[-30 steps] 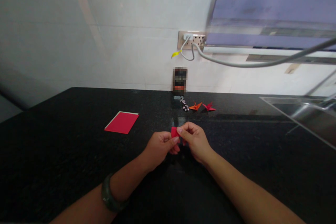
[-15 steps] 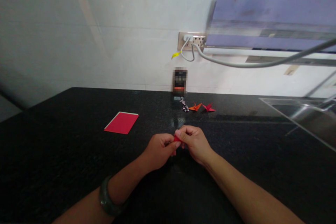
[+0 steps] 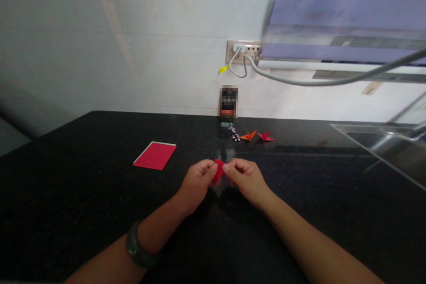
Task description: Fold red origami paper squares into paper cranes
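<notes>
A small folded piece of red paper [image 3: 219, 170] is held up between my two hands, above the dark countertop. My left hand [image 3: 199, 183] pinches its left side between thumb and fingers. On the other side, my right hand [image 3: 246, 180] grips the right edge, thumb on top. The fingers behind the paper are partly hidden. Farther back on the counter stand an orange paper crane [image 3: 249, 136] and a red paper crane [image 3: 265, 136], side by side. To the left lies a stack of square red paper [image 3: 155, 155] with a white edge showing.
A phone-like blurred object [image 3: 228, 103] leans against the wall, a dotted strap [image 3: 234, 133] trailing from it. The black countertop [image 3: 100, 186] reaches to a metal sink [image 3: 382, 151] on the right. A grey cable [image 3: 309, 83] runs from the wall socket [image 3: 244, 52].
My left hand has shifted slightly up and left, its thumb moving off the right hand's fingertips. More of the folded red paper now shows between the hands. My right hand has barely moved.
</notes>
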Available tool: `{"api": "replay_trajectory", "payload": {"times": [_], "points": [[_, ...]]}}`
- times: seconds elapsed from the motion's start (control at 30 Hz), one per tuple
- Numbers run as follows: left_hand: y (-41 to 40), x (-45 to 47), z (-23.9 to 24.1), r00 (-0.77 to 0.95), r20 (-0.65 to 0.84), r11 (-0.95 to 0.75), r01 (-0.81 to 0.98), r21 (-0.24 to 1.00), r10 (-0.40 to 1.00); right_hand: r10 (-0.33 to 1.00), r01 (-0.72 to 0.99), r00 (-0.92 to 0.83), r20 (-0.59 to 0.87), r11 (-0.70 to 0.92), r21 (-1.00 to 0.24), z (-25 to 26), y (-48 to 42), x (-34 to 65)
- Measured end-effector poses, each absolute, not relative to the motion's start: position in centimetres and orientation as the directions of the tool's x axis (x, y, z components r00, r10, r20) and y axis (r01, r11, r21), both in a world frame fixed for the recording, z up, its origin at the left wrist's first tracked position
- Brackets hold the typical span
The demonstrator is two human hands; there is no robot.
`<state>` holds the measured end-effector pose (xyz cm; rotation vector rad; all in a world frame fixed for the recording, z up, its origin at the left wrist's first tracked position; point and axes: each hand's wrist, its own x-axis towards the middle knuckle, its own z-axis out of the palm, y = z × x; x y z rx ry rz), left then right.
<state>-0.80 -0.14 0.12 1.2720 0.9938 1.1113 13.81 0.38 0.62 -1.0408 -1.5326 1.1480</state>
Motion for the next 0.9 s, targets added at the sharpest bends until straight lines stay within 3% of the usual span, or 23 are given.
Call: {"api": "replay_trajectory", "payload": {"times": [0.23, 0.9], "points": [[-0.15, -0.88, -0.32, 0.352, -0.024, 0.118, -0.25, 0.961, 0.936, 0.945, -0.061, -0.283, 0.163, 0.152, -0.987, 0.21, 0.49, 13.6], [-0.28, -0.92, -0.05, 0.39, -0.013, 0.118, -0.245, 0.962, 0.921, 0.931, -0.096, -0.324, 0.167, 0.143, -0.985, 0.3, 0.33, 13.83]]}}
